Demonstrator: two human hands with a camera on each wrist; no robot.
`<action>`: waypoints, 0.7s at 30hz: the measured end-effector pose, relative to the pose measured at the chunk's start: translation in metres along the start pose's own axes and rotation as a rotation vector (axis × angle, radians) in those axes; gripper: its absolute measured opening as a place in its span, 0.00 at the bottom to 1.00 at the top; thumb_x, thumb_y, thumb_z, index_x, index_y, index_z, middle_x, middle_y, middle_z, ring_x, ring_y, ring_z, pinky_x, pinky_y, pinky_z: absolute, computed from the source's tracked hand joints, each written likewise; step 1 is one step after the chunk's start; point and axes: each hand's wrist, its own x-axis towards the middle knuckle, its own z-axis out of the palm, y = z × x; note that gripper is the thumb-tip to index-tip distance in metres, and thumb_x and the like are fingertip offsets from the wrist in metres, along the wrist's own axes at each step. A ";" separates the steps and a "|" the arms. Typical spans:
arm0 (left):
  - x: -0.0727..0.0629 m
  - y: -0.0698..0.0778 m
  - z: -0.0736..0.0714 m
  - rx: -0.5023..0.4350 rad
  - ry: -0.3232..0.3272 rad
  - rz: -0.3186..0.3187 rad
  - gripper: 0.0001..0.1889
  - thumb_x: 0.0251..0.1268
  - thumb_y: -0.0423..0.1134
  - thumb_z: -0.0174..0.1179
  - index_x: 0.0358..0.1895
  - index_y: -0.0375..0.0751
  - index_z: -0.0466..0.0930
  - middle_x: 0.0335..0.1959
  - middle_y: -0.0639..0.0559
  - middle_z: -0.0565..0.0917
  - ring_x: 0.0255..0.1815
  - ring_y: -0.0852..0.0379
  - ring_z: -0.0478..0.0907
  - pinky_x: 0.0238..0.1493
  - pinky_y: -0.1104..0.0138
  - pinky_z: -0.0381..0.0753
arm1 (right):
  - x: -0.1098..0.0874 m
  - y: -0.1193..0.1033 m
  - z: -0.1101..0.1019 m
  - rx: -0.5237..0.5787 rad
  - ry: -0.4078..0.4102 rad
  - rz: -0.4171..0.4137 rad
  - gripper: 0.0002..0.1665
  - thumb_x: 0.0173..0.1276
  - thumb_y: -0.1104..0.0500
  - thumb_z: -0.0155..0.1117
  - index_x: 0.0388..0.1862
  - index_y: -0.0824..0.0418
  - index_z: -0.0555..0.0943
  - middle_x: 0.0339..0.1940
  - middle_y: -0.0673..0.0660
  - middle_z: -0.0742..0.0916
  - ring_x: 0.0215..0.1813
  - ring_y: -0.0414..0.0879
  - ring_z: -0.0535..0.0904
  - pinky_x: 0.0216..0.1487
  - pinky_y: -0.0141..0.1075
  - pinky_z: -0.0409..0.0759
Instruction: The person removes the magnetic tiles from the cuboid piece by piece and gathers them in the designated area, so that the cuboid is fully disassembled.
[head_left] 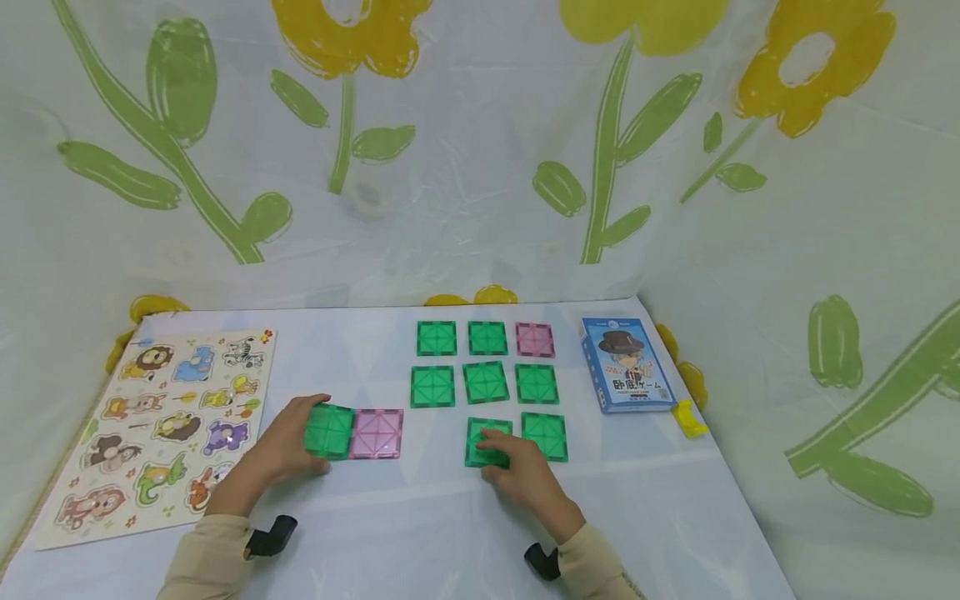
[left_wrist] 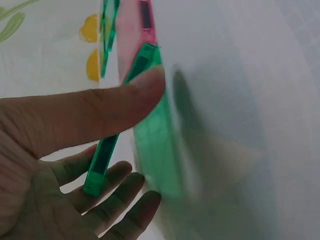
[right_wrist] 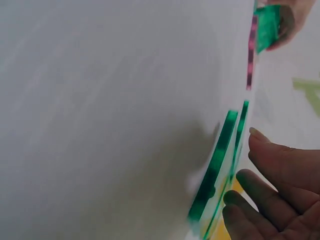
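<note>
In the head view my left hand (head_left: pixel 288 442) holds a green translucent magnetic tile (head_left: pixel 330 431) at the table's left-centre, beside a flat pink tile (head_left: pixel 377 433). The left wrist view shows the held green tile (left_wrist: pixel 102 162) tilted between thumb and fingers, over another green surface (left_wrist: pixel 156 150). My right hand (head_left: pixel 525 475) is over a green tile (head_left: pixel 480 446) at the front of the tile group. In the right wrist view its fingers are loosely bent above that tile's edge (right_wrist: pixel 215 167), with the thumb apart; contact is hard to tell.
Behind the right hand lie several green tiles (head_left: pixel 486 382) in rows, with a pink tile (head_left: pixel 535 340) at the back right. A blue card-game box (head_left: pixel 626 365) and a yellow piece (head_left: pixel 688 419) lie further right. An animal puzzle board (head_left: pixel 161 425) covers the table's left side.
</note>
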 end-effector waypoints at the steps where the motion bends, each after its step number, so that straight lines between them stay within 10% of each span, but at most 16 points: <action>1: 0.000 0.000 0.001 0.018 0.006 0.005 0.54 0.34 0.34 0.82 0.71 0.29 0.61 0.67 0.24 0.67 0.64 0.27 0.69 0.65 0.34 0.70 | 0.002 -0.003 0.002 0.005 -0.011 -0.011 0.20 0.63 0.66 0.71 0.55 0.62 0.85 0.66 0.59 0.83 0.70 0.60 0.77 0.68 0.55 0.77; 21: -0.002 0.019 0.030 0.130 0.121 0.153 0.45 0.24 0.43 0.87 0.57 0.38 0.78 0.54 0.44 0.79 0.54 0.42 0.74 0.56 0.46 0.81 | 0.042 -0.049 0.045 -0.157 -0.174 -0.090 0.36 0.59 0.54 0.78 0.67 0.55 0.78 0.71 0.51 0.80 0.72 0.50 0.76 0.72 0.45 0.75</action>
